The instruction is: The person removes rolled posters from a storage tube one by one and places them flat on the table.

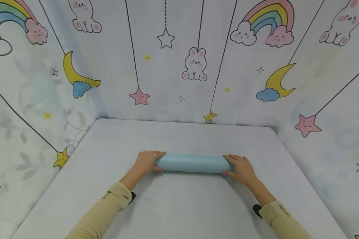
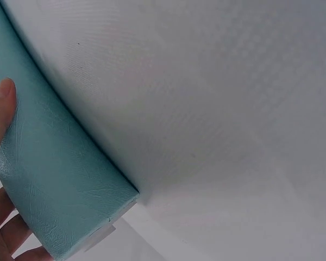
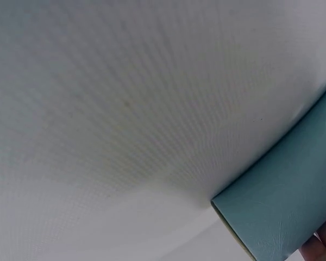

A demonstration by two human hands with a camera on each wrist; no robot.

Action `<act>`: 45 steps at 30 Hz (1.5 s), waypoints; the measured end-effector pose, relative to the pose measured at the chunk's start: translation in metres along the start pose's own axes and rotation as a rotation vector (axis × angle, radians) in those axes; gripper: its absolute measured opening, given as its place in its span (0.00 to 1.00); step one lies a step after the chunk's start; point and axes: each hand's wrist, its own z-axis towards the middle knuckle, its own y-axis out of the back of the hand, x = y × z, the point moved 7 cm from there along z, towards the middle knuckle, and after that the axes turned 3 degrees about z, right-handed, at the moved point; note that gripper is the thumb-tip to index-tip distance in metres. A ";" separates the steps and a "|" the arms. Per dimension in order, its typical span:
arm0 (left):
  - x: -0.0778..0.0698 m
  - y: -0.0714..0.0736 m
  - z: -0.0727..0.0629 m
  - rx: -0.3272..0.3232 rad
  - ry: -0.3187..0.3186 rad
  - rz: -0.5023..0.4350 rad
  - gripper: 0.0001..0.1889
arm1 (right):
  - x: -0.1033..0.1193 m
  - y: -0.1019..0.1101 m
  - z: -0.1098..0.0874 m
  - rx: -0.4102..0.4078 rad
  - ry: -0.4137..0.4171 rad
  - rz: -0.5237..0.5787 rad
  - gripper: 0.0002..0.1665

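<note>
A long light-blue roll-like thing (image 1: 194, 163) with a finely creased, leathery surface lies crosswise over the white table. My left hand (image 1: 148, 161) grips its left end, the thumb on the near side and the fingers round the far side. At the right end my right hand (image 1: 241, 167) holds it the same way. In the left wrist view the blue thing (image 2: 60, 163) shows a pale layer at its end, with thumb and fingers on opposite sides. The right wrist view shows its end (image 3: 277, 201) with a thin light edge; only some fingertips (image 3: 315, 247) appear there.
The white tabletop (image 1: 182, 205) extends around both hands, with a few dark specks near its back edge. Behind it and at both sides hang white curtains (image 1: 107, 59) printed with rabbits, moons, stars and rainbows. A dark band (image 1: 257, 210) shows at the right sleeve cuff.
</note>
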 end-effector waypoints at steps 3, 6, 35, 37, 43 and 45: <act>0.000 0.001 -0.002 0.002 0.003 0.008 0.41 | 0.001 0.000 0.000 0.005 0.000 0.002 0.42; -0.001 0.001 -0.004 0.004 0.002 0.014 0.41 | 0.002 0.001 -0.001 0.001 0.007 0.000 0.42; -0.015 0.001 -0.009 -0.027 -0.065 0.018 0.40 | -0.004 0.006 -0.014 0.069 -0.042 0.008 0.43; -0.018 0.002 -0.009 -0.034 -0.074 0.012 0.40 | -0.006 0.008 -0.015 0.071 -0.048 0.011 0.43; -0.026 0.000 -0.007 -0.051 -0.094 0.017 0.40 | -0.015 0.010 -0.020 0.076 -0.069 0.031 0.43; -0.029 -0.001 -0.006 -0.046 -0.095 0.023 0.40 | -0.018 0.011 -0.021 0.077 -0.074 0.037 0.43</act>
